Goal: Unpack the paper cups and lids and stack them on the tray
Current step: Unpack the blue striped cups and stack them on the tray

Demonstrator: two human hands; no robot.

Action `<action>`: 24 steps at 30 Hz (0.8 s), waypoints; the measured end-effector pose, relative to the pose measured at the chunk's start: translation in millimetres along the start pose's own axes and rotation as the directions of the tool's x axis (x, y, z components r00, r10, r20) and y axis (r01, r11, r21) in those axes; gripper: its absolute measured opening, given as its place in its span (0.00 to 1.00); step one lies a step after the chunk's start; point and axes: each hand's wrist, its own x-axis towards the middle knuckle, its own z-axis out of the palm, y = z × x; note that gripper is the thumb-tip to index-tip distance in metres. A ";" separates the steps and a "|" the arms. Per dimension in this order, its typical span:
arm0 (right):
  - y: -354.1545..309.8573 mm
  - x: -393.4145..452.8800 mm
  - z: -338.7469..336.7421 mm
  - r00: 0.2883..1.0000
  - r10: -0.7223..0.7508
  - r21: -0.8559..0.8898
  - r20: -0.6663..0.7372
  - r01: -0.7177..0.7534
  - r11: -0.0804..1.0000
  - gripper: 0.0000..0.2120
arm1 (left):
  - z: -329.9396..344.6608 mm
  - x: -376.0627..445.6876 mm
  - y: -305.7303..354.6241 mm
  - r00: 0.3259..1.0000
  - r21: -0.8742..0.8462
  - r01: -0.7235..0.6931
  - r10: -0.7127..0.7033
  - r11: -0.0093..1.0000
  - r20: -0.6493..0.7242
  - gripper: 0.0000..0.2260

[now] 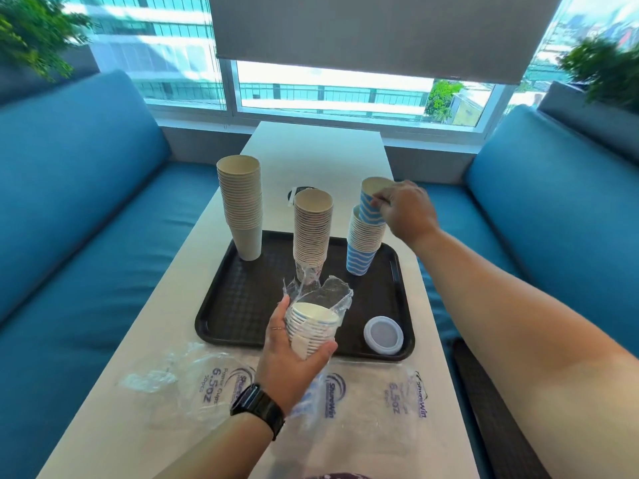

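A black tray lies on the white table. On it stand a tall beige cup stack at the back left, a middle stack with plastic wrap around its base, and a blue-and-white wavy stack at the back right. My right hand pinches the rim of a blue wavy cup, tilted over the top of that stack. My left hand grips a short stack of cups still partly in a clear plastic sleeve, above the tray's front edge. A stack of clear lids sits at the tray's front right corner.
Empty clear plastic bags printed "6.5oz" lie on the table in front of the tray. A dark round object shows behind the middle stack. Blue sofas flank the narrow table; a window lies beyond it.
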 end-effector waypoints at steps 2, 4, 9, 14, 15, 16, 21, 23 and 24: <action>0.9 -4.4 9.0 0.999 0.011 -0.003 0.033 -0.011 1.000 0.12 | 0.0 0.2 -0.4 1.000 0.003 0.007 -0.007 1.000 0.005 0.47; 1.8 -9.2 16.6 0.998 0.020 -0.023 0.065 -0.019 1.000 0.12 | 0.1 0.2 -0.8 1.000 0.006 0.006 -0.006 1.000 0.009 0.47; 5.3 -17.9 34.4 0.995 0.009 -0.040 0.104 -0.004 0.999 0.14 | -1.1 -0.2 -1.4 1.000 0.008 0.001 -0.001 1.000 0.007 0.46; 11.8 -20.2 44.7 0.993 -0.026 -0.045 0.119 0.032 0.998 0.20 | -2.9 -1.8 0.3 1.000 0.020 -0.005 0.005 1.000 0.004 0.46; 12.1 -20.4 44.2 0.992 -0.036 -0.048 0.124 0.042 0.998 0.21 | -2.9 -1.5 0.2 1.000 0.019 -0.006 0.006 1.000 0.002 0.46; 12.5 -21.0 43.0 0.992 -0.042 -0.049 0.121 0.049 0.998 0.20 | -2.6 -1.4 0.5 1.000 0.019 -0.006 0.006 1.000 0.006 0.46; 11.2 -25.9 34.6 0.997 -0.045 0.011 0.056 0.044 0.999 0.16 | -0.1 -0.6 -1.0 1.000 -0.002 -0.003 0.003 1.000 0.011 0.46; 4.2 -30.0 26.5 0.999 -0.040 0.060 0.021 0.039 0.997 0.15 | 0.0 -0.8 -0.4 1.000 -0.006 -0.003 0.003 1.000 0.007 0.46; -1.4 -33.1 20.8 0.999 -0.037 0.089 0.006 0.036 0.995 0.14 | -0.3 -1.2 -0.2 1.000 -0.004 -0.008 0.008 1.000 -0.002 0.46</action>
